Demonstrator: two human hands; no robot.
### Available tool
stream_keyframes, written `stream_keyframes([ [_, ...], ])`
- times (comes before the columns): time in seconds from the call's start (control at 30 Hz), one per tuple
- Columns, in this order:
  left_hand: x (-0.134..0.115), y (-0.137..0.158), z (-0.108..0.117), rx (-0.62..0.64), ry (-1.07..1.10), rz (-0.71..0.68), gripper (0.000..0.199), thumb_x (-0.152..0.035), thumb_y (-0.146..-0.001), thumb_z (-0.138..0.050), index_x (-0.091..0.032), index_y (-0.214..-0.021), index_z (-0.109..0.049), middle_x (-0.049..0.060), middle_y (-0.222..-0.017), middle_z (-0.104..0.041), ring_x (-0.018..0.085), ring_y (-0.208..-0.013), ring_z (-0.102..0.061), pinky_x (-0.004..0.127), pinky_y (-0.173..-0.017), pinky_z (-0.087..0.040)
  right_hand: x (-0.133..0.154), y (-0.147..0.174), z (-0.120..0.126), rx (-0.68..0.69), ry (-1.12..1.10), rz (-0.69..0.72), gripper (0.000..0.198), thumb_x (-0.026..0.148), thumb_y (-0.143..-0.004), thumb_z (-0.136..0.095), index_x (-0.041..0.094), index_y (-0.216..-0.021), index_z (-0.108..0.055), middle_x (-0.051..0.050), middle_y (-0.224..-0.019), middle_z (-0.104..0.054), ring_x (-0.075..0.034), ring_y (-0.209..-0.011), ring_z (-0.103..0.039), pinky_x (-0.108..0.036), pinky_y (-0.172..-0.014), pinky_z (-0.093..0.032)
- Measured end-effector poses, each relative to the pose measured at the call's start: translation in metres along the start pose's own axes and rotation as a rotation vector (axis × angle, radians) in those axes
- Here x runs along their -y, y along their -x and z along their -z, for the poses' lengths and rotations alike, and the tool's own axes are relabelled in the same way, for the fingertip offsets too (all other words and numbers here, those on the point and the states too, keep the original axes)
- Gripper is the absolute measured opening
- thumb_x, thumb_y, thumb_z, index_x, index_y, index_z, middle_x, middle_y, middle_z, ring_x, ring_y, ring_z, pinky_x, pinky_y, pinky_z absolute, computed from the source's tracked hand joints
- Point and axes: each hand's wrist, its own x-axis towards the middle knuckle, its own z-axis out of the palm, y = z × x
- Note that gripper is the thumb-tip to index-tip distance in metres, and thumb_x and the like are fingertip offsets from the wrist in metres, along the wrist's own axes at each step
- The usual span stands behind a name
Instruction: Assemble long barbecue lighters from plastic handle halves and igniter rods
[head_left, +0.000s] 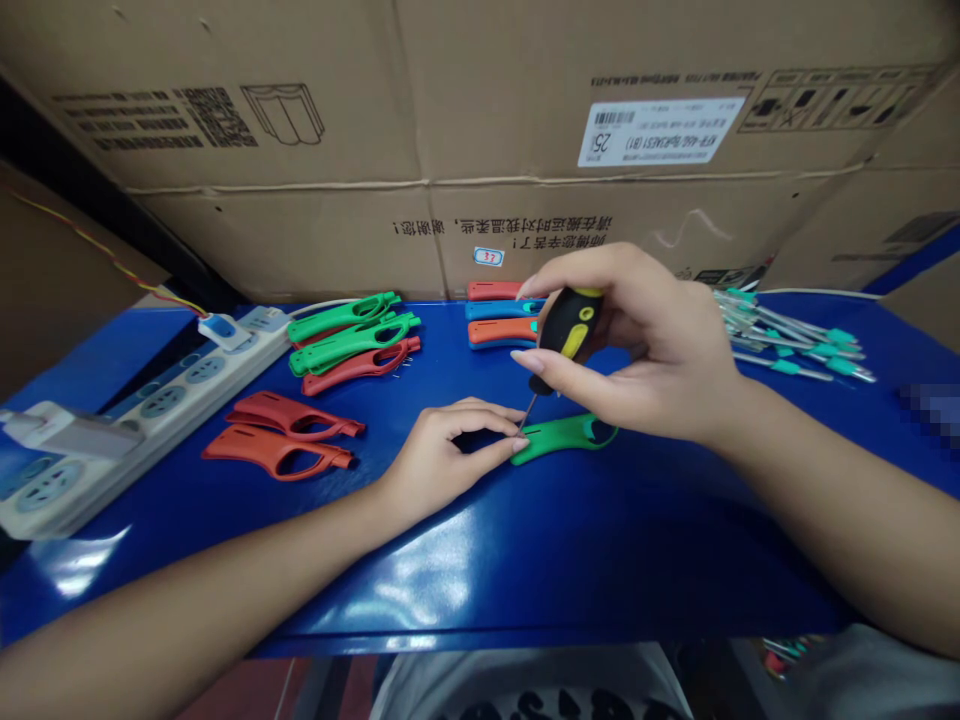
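Note:
In my right hand (645, 350) is a black and yellow screwdriver (571, 325), gripped by its handle, with the thin shaft slanting down to the left. Its tip meets the left end of a green lighter casing (559, 438) lying on the blue table. My left hand (457, 445) rests on the table, its thumb and forefinger pinched at that same end, around the screwdriver tip. Any screw there is hidden by the fingertips. Behind my right hand, the red, blue and orange casings (501, 333) are partly covered.
Green and red casings (352, 335) lie at the back left, with two orange-red ones (274, 450) nearer. A power strip (161, 400) with plugs runs along the left side. Metal rods with teal ends (795, 335) are piled at right. A cardboard box (315, 220) stands behind the table (600, 560).

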Motion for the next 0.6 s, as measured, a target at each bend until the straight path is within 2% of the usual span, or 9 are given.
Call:
stream_keyframes([
  [0.13,0.001,0.001,0.000,-0.009,-0.006,-0.023,0.007,-0.020,-0.085,-0.077,-0.021,-0.091,-0.081,0.007,-0.102,-0.079,0.021,-0.100,-0.074,0.036,-0.094,-0.058,0.001,-0.002,0.002,0.034,-0.032,-0.010,0.039,0.034,-0.093,-0.065,0.021,-0.129,-0.056,-0.008,-0.125,-0.068,-0.018,-0.099,-0.072,-0.031,-0.084,-0.062],
  [0.23,0.002,0.001,-0.001,0.003,-0.023,-0.043,0.007,-0.020,-0.084,-0.078,-0.021,-0.090,-0.082,0.008,-0.103,-0.079,0.022,-0.100,-0.073,0.037,-0.094,-0.058,0.005,-0.004,0.006,0.150,-0.082,-0.037,0.049,0.028,-0.095,-0.061,0.022,-0.142,-0.048,-0.008,-0.135,-0.063,-0.019,-0.106,-0.070,-0.028,-0.079,-0.062],
  [0.33,0.003,0.002,-0.002,0.034,-0.052,-0.074,0.006,-0.020,-0.084,-0.077,-0.021,-0.089,-0.082,0.009,-0.105,-0.079,0.022,-0.099,-0.073,0.037,-0.093,-0.058,0.007,-0.006,0.011,0.248,-0.103,-0.055,0.054,0.024,-0.095,-0.059,0.024,-0.148,-0.044,-0.007,-0.135,-0.064,-0.018,-0.105,-0.070,-0.025,-0.073,-0.060],
  [0.5,0.005,0.002,-0.002,0.033,-0.051,-0.090,0.008,-0.019,-0.084,-0.077,-0.021,-0.091,-0.082,0.008,-0.104,-0.079,0.020,-0.097,-0.075,0.033,-0.092,-0.059,0.008,-0.007,0.011,0.178,0.033,0.016,0.046,0.036,-0.092,-0.068,0.020,-0.133,-0.058,-0.008,-0.129,-0.068,-0.019,-0.093,-0.071,-0.030,-0.075,-0.060],
  [0.6,0.006,0.002,-0.002,0.023,-0.059,-0.100,0.009,-0.018,-0.084,-0.078,-0.022,-0.091,-0.082,0.006,-0.103,-0.079,0.019,-0.097,-0.075,0.031,-0.093,-0.058,0.009,-0.006,0.007,0.140,0.119,0.043,0.042,0.042,-0.093,-0.066,0.021,-0.129,-0.060,-0.007,-0.123,-0.071,-0.020,-0.096,-0.072,-0.033,-0.082,-0.059],
])
